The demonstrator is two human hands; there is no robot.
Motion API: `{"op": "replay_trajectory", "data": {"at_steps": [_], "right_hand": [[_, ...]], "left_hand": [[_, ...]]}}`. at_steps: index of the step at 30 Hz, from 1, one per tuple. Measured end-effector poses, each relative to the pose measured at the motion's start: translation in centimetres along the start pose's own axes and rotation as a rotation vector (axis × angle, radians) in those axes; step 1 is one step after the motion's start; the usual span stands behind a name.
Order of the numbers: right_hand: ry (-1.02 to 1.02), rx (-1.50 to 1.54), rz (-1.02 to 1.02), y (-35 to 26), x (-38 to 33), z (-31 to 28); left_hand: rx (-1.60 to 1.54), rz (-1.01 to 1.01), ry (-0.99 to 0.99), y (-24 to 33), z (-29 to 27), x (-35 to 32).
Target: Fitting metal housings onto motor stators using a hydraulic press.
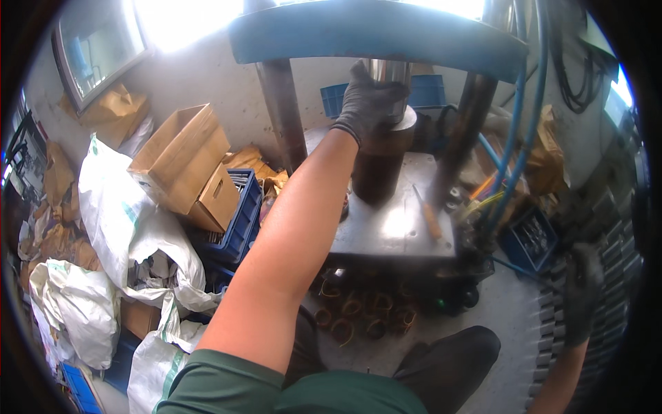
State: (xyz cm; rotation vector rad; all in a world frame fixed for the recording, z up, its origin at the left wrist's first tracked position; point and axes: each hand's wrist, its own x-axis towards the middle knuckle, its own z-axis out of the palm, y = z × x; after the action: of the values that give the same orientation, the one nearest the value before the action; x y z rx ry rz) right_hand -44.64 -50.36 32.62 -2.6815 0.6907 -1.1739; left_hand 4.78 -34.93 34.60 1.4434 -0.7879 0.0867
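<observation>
My left hand [369, 100], in a dark grey glove, reaches up under the blue crossbeam [376, 34] of a press. Its fingers wrap round the side of a shiny metal cylinder [398, 100]. Below is a pale round disc [407, 119] on top of a thick dark cylindrical block [378, 165], which rests on the metal press table [365, 231]. Out at the far right my gloved right hand [583, 293] is over rows of stacked grey metal pieces [617, 297]. Motion blur and shadow hide its fingers and anything in them.
A wooden-handled tool [429, 215] lies on the press table. Two dark columns [283, 110] and blue hoses [518, 138] flank the work area. Left are cardboard boxes [183, 159], a blue crate [252, 214] and white sacks [110, 207]. Ring-shaped parts [343, 331] lie below; a blue bin [529, 238] stands right.
</observation>
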Motion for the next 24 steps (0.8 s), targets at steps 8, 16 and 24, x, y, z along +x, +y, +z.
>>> {"op": "replay_trajectory", "data": {"at_steps": [8,16,24], "right_hand": [[0.073,-0.264,-0.302,0.7,11.3,3.3],[-0.003,-0.069,-0.132,2.7,10.4,2.3],[0.033,-0.281,-0.416,-2.9,1.5,0.4]], "left_hand": [[0.157,0.024,-0.043,-2.8,-1.2,1.0],[-0.215,0.266,0.015,1.5,-0.3,-9.9],[-0.914,-0.345,-0.034,-4.4,-5.6,-24.9]]}}
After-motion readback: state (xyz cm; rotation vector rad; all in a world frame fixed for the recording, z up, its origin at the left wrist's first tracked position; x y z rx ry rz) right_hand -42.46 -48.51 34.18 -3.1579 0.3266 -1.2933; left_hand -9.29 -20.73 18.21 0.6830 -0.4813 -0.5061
